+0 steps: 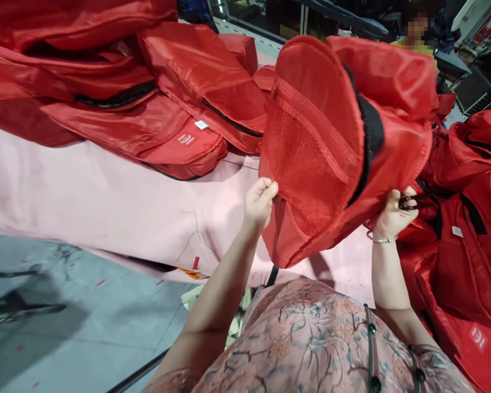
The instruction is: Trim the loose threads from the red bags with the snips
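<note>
A red backpack is held up in front of me, tilted, with its front panel turned out so that red mesh lining and a black zipper show. My left hand pinches the panel's left edge between thumb and fingers. On the other side, my right hand is closed at the lower right of the backpack. A dark slim tool, perhaps small scissors, sits at its fingers; I cannot make out its full shape.
Several red backpacks lie along the pink-covered table on the left, one with a white tag. More red backpacks are heaped close on my right. Grey floor shows at lower left. Another person is at the back right.
</note>
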The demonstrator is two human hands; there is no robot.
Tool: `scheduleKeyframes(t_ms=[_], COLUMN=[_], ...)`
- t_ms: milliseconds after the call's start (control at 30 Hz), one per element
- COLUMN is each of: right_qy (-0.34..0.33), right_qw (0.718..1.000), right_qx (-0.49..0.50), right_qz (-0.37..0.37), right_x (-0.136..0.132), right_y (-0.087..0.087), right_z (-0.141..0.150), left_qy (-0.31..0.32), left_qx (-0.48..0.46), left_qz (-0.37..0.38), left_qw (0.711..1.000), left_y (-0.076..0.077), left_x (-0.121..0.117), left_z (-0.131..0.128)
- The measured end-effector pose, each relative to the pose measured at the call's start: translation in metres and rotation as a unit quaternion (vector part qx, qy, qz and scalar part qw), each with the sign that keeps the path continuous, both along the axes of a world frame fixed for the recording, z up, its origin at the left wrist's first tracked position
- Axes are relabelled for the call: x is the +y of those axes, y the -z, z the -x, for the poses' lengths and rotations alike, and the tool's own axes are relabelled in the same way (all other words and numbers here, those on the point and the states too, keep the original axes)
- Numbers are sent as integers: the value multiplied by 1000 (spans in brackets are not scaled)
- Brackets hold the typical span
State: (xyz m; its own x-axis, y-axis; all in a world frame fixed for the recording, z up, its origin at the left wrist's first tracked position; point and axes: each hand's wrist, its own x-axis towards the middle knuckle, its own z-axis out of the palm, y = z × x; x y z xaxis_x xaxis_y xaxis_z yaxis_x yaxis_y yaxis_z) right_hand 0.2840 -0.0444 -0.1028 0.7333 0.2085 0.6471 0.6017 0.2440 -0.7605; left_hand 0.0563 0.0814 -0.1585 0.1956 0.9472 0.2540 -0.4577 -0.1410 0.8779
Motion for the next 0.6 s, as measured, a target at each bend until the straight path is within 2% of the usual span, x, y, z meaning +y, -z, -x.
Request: scheduleKeyframes(t_ms=[33,100,200,267,333,433,533,600], right_qy=[-4,-16,-39,-41,-36,-47,-73,-94], right_qw=[1000,1000,996,993,993,993,990,986], right_qx=[5,18,54,82,88,77,84,91], right_qz=[2,15,57,71,67,73,87,103], right_x=[-7,-16,-14,-4,8,23,29,26], right_y=[5,27,65,80,85,81,78,76], right_z=[-3,-7,-10,-15,-22,-34,-38,-35], left_qy=[-1,11,47,50,55,119,159,157], left_qx=[11,39,107,163,211,265,297,298], left_qz=[-5,19,107,125,99,70,74,64], left_qw=[1000,999,987,977,971,954,939,939], left_y=[3,22,69,99,124,150,163,164], left_x=[-1,-4,-12,-23,-40,-67,-85,-89], left_z=[-3,-13,-29,-34,-35,-31,-25,-23])
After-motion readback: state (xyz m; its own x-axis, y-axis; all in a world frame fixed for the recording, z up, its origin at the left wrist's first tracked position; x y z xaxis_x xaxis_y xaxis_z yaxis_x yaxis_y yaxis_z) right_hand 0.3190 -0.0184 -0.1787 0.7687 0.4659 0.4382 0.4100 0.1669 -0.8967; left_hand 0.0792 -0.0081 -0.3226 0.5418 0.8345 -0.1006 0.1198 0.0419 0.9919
